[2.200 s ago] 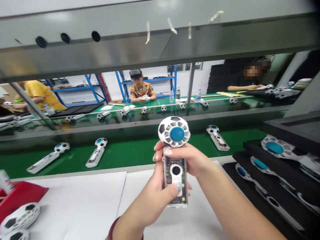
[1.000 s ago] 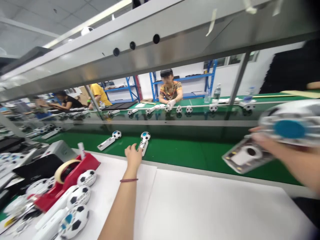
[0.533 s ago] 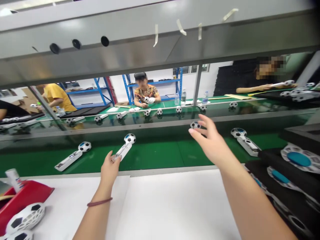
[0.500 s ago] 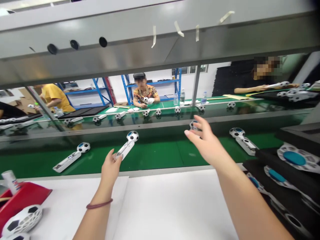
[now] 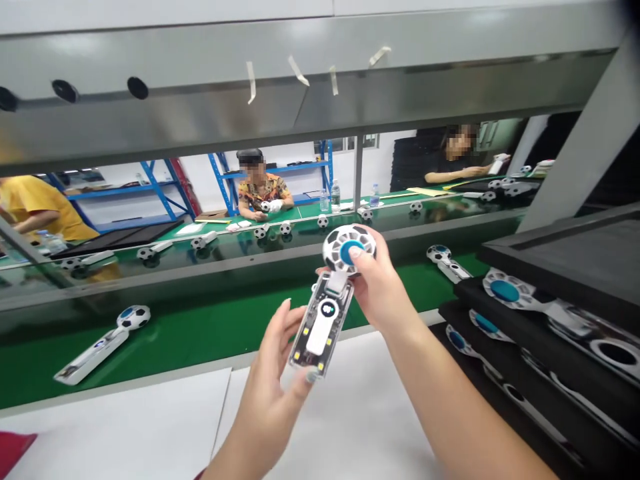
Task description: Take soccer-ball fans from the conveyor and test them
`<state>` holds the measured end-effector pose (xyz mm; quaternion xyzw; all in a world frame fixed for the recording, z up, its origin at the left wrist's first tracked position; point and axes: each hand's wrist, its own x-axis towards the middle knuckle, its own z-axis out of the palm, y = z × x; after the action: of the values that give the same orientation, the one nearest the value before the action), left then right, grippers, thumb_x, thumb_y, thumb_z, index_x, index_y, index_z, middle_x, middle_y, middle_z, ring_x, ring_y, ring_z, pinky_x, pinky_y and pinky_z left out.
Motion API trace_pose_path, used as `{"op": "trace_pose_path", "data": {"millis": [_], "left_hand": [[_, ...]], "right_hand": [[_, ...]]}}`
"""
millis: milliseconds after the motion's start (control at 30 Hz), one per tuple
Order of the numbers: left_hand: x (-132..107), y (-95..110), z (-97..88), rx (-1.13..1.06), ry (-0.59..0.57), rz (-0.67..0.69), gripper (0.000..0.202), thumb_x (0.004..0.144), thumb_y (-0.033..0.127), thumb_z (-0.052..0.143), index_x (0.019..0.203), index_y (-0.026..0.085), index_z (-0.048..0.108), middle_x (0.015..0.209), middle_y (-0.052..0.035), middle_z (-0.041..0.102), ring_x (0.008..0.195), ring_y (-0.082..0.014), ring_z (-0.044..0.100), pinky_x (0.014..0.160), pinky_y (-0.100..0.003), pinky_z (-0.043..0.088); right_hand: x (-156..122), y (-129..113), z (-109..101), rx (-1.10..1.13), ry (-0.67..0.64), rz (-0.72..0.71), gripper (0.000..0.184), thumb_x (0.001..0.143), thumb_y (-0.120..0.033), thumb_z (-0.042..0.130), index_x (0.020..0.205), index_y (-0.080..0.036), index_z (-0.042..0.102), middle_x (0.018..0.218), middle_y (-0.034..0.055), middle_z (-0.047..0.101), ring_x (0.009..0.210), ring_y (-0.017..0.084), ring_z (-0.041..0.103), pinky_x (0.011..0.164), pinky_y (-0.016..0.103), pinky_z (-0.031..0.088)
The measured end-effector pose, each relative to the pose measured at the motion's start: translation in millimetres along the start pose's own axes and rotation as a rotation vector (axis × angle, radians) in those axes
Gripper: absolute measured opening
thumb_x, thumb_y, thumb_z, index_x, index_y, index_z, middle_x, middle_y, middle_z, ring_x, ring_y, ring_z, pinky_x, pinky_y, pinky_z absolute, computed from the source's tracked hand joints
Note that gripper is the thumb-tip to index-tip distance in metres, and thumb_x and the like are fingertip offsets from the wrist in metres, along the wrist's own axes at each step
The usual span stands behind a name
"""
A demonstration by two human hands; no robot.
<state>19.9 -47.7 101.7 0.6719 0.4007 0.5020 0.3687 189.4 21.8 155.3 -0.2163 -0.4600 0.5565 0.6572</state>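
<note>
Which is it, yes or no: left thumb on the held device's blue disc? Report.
No, the right hand has its thumb on the blue disc, while the left hand holds the handle.

Most fingers of the right hand (image 5: 383,287) are hidden behind the ball-headed device (image 5: 321,327); whether those of the left hand (image 5: 270,380) touch its back is unclear. The symbol on its screen (image 5: 328,309) is too small to read. Near the counter's (image 5: 140,427) far edge a red object (image 5: 14,452) is cut to a tip — toward the right edge, black trays (image 5: 570,250) are cut off.

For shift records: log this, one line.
right hand: gripping ball head, thumb on blue disc; left hand: at lower end of handle; display: lit
</note>
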Motion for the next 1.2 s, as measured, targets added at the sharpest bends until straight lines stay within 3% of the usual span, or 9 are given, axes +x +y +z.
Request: {"op": "trace_pose_path", "data": {"millis": [100, 200, 433, 800, 1200], "left_hand": [[3.2, 7.0, 2.7, -0.311, -0.068, -0.288, 0.069, 0.078, 0.055, 0.056, 0.135, 0.027, 0.030, 0.132, -0.0103, 0.047, 0.117, -0.0300, 0.048, 0.092, -0.037, 0.045], [5.0, 14.4, 3.1, -0.382, -0.159, -0.438, 0.065, 0.079, 0.048, 0.060, 0.132, 0.023, 0.033, 0.127, -0.0134, 0.051, 0.105, -0.0299, 0.057, 0.089, -0.040, 0.048], [1.2, 19.7, 11.2, -0.385, -0.046, -0.440, 0.062, 0.076, 0.046, 0.064, 0.128, 0.024, 0.037, 0.113, -0.0119, 0.058, 0.089, -0.0265, 0.063, 0.074, -0.034, 0.054], [3.8, 19.4, 9.3, -0.356, -0.103, -0.429, 0.062, 0.076, 0.044, 0.064, 0.129, 0.024, 0.037, 0.123, -0.0126, 0.053, 0.097, -0.0302, 0.061, 0.081, -0.040, 0.052], [-1.4, 23.2, 6.2, -0.245, -0.179, -0.396, 0.059, 0.079, 0.042, 0.061, 0.130, 0.025, 0.037, 0.119, -0.0102, 0.055, 0.105, -0.0284, 0.056, 0.086, -0.036, 0.048]], "right_hand": [[-10.3, -1.5, 9.5, -0.094, -0.186, 0.047, 0.052, 0.073, -0.036, 0.068, 0.117, -0.031, 0.041, 0.104, 0.0011, 0.056, 0.081, 0.017, 0.062, 0.073, 0.032, 0.054], [-18.0, -0.5, 17.4, -0.213, -0.266, 0.100, 0.053, 0.073, -0.034, 0.069, 0.120, -0.032, 0.044, 0.101, 0.0007, 0.057, 0.083, 0.016, 0.060, 0.074, 0.030, 0.053], [-16.8, 5.8, 18.2, -0.109, -0.270, 0.139, 0.048, 0.077, -0.034, 0.065, 0.119, -0.030, 0.043, 0.103, 0.0018, 0.057, 0.083, 0.016, 0.061, 0.076, 0.031, 0.053], [-17.1, 9.5, 18.7, -0.166, -0.240, 0.117, 0.050, 0.076, -0.039, 0.067, 0.120, -0.031, 0.044, 0.101, 0.0017, 0.058, 0.084, 0.017, 0.060, 0.075, 0.032, 0.054], [-22.6, 0.9, 20.3, -0.290, -0.253, 0.092, 0.051, 0.078, -0.035, 0.064, 0.123, -0.031, 0.042, 0.102, 0.0012, 0.059, 0.088, 0.017, 0.059, 0.079, 0.032, 0.050]]}}
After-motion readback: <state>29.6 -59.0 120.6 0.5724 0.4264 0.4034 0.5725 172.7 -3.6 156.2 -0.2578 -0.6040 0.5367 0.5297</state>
